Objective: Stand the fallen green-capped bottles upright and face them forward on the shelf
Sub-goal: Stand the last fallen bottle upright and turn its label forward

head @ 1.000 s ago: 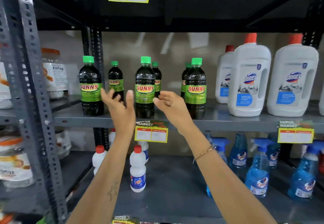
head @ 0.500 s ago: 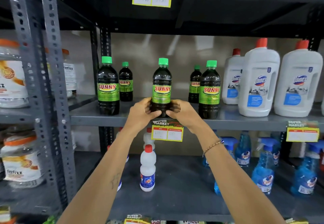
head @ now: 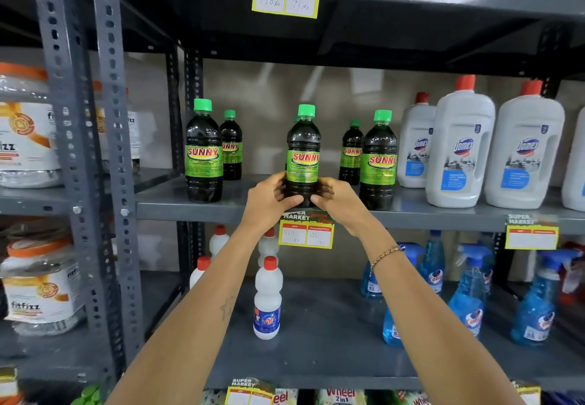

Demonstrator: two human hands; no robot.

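Several dark bottles with green caps and green SUNNY labels stand upright on the grey middle shelf (head: pixel 240 206). The middle bottle (head: pixel 303 154) stands at the shelf's front edge, label facing me. My left hand (head: pixel 269 197) and my right hand (head: pixel 335 197) wrap its base from either side. To the left stand a front bottle (head: pixel 203 154) and a smaller-looking one (head: pixel 231 146) behind it. To the right stand a front bottle (head: pixel 378 160) and one (head: pixel 352 153) behind it. Another green cap peeks out just behind the held bottle.
White Domex jugs (head: pixel 459 148) with red caps fill the shelf's right side. A price tag (head: pixel 306 230) hangs below my hands. Small white bottles (head: pixel 267 300) and blue spray bottles (head: pixel 468 290) stand on the lower shelf. A grey perforated upright (head: pixel 104 151) and jars (head: pixel 25 138) are on the left.
A second ago both hands were open in front of the middle bottle. They closed around its base half a second ago and still hold it. The view has shifted closer.
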